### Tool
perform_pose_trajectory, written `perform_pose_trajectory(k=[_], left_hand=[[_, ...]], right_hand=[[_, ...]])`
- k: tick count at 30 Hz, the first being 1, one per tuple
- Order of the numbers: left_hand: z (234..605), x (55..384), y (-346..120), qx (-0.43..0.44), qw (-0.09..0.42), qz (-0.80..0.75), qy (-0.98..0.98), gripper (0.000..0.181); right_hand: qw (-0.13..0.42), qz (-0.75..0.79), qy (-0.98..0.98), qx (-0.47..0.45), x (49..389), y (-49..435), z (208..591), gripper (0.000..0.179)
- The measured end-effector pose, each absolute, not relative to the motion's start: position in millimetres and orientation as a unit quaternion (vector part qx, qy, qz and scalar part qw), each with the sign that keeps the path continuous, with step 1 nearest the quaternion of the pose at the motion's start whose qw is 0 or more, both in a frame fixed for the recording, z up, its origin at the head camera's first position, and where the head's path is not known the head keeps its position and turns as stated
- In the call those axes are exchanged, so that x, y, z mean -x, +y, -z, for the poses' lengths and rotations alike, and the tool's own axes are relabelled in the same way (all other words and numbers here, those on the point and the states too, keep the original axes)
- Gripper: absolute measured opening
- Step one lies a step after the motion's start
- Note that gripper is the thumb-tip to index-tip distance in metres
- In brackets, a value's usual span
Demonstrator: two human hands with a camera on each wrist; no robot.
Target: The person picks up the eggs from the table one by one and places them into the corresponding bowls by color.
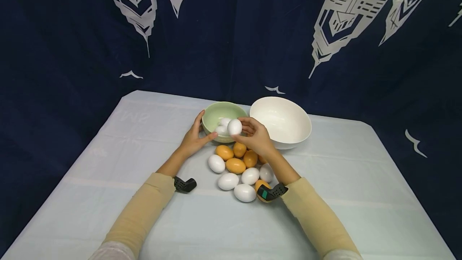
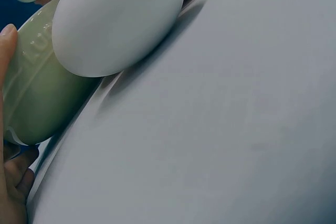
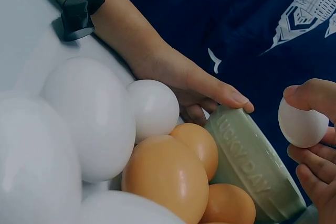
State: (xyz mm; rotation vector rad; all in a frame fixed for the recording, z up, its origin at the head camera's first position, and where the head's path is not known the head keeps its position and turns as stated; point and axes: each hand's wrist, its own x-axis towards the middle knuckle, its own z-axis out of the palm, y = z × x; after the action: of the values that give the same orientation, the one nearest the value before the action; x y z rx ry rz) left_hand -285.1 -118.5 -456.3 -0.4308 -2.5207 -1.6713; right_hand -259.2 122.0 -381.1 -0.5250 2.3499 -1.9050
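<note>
My left hand grips the side of a light green bowl, its thumb at the near rim. The right wrist view shows raised lettering on the outside of that bowl. Over the bowl's near right part, my right hand pinches a white egg between thumb and fingers. Inside the bowl lie white eggs, partly hidden behind the held one. Several orange-brown eggs and several white eggs are grouped on the table in front of the bowl, some hidden under my right forearm.
A larger white bowl stands to the right of the green bowl, near the table's back edge. A pale cloth covers the table. Behind it hangs a dark blue curtain with white prints. Both wrists wear small black cameras.
</note>
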Motion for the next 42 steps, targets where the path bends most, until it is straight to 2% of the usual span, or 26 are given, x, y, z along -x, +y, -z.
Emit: perform_pose_trajectory(k=[13,42], left_hand=[[456.0,285.8,-117.3,0.138,0.044,0.548,-0.824,0.093],[455.0,283.5,-118.8,0.137,0.04,0.549,-0.823,0.091]], right_hand=[[0.047,0.603,0.781,0.156,272.7,102.7,374.8,0.062],[0.027,0.543,0.823,0.166,304.4,74.2,378.5,0.062]])
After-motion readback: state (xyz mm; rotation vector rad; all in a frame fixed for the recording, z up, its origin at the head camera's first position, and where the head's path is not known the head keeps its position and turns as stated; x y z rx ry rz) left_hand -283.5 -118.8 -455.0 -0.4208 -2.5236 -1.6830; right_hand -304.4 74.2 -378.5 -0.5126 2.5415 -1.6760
